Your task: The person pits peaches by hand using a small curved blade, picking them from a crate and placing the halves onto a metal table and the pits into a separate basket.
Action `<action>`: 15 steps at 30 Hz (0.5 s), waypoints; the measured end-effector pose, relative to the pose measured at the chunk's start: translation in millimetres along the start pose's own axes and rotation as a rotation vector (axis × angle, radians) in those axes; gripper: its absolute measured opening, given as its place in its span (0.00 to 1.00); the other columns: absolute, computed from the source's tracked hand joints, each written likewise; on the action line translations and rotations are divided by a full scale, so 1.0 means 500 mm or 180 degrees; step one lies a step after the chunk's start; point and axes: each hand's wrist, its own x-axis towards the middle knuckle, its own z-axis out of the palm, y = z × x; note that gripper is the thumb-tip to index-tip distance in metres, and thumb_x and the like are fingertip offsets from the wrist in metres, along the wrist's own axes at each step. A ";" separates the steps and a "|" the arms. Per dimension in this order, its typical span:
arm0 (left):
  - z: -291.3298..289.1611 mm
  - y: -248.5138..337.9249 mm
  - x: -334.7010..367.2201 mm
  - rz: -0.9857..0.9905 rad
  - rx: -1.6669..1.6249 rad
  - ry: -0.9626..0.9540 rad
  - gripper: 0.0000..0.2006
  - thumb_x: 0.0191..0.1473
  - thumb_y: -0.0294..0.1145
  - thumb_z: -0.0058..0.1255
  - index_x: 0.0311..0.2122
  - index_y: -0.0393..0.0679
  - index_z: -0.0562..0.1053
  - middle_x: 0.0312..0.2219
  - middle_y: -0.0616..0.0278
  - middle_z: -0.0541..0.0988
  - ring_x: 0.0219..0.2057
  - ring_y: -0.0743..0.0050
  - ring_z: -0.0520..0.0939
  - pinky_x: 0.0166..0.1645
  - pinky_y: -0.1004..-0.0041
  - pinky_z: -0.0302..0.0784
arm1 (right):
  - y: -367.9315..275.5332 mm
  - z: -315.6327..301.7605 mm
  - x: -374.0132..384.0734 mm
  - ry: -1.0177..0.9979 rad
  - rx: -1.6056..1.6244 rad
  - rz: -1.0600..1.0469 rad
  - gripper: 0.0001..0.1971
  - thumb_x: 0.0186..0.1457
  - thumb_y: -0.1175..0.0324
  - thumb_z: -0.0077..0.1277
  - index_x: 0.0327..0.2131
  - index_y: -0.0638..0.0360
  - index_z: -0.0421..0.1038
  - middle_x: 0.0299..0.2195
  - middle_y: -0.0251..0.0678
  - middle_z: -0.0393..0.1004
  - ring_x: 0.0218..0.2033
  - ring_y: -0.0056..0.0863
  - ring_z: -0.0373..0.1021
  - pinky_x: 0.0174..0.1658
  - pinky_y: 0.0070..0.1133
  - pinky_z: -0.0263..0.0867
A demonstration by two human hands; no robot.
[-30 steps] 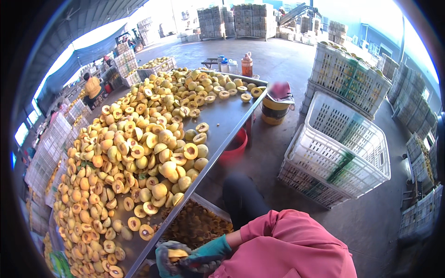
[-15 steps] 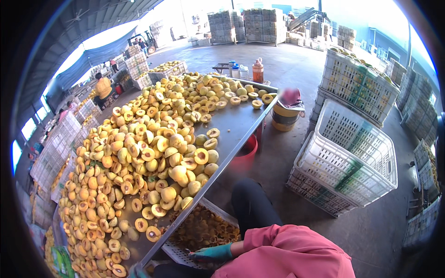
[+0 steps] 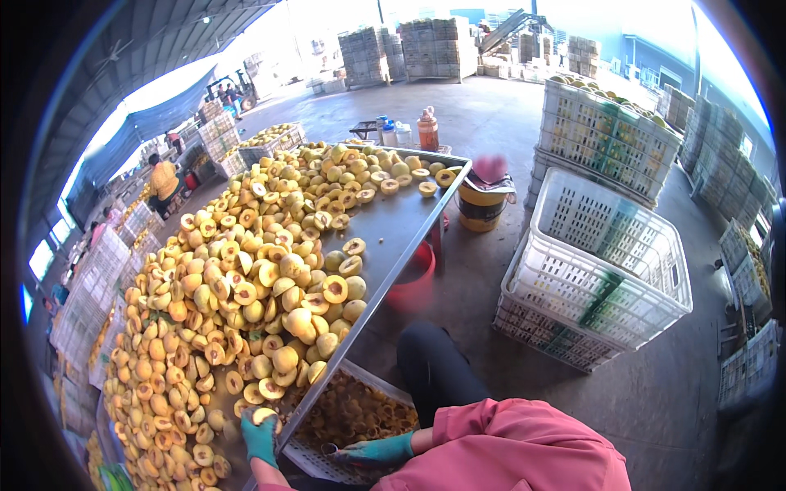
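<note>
My left hand (image 3: 260,440), in a teal glove, is at the near edge of the metal table (image 3: 372,237). Its fingers close on a halved yellow peach (image 3: 264,416). Beside it, past the table's rim, my right hand (image 3: 378,450), also gloved in teal, is held low over a white crate (image 3: 372,375) of brown pits and scraps (image 3: 348,409). A small tool with a looped metal end (image 3: 329,448) sticks out from the right fingers; its handle is hidden. A broad heap of halved peaches (image 3: 237,286) covers much of the table, many showing red-brown centres.
White slatted crates (image 3: 606,262) are stacked on my right, with fruit-filled crates (image 3: 602,139) behind. Beyond the table's edge stand a red bucket (image 3: 413,278) and a yellow-black bucket (image 3: 481,204). Bottles (image 3: 427,131) stand at the far end. A person in yellow (image 3: 164,180) sits far left.
My left hand has come up over the table's near edge and taken hold of a peach half. My right hand stays low over the crate. The whole view has shifted slightly.
</note>
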 end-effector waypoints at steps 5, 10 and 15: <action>-0.001 0.227 -0.115 0.0888 0.0778 0.0540 0.15 0.56 0.33 0.55 0.47 0.41 0.72 0.40 0.59 0.78 0.40 0.68 0.79 0.46 0.65 0.78 | -0.122 -0.071 0.044 -0.0001 0.0246 0.0246 0.21 0.68 0.59 0.32 0.53 0.65 0.65 0.52 0.48 0.67 0.49 0.39 0.66 0.55 0.28 0.61; 0.098 0.217 -0.126 -0.0164 -0.3400 -0.0058 0.16 0.57 0.20 0.50 0.51 0.38 0.67 0.46 0.51 0.77 0.43 0.61 0.80 0.50 0.62 0.80 | -0.140 -0.100 0.081 0.0222 -0.0106 0.0003 0.11 0.64 0.71 0.40 0.46 0.66 0.67 0.43 0.46 0.71 0.43 0.37 0.69 0.49 0.26 0.67; 0.076 0.229 -0.191 0.0219 -0.2684 0.0141 0.16 0.66 0.33 0.37 0.53 0.36 0.67 0.48 0.49 0.76 0.46 0.57 0.79 0.53 0.62 0.77 | -0.222 -0.060 0.120 0.0179 -0.0091 0.1013 0.11 0.60 0.76 0.45 0.46 0.70 0.65 0.43 0.50 0.71 0.40 0.43 0.71 0.45 0.27 0.69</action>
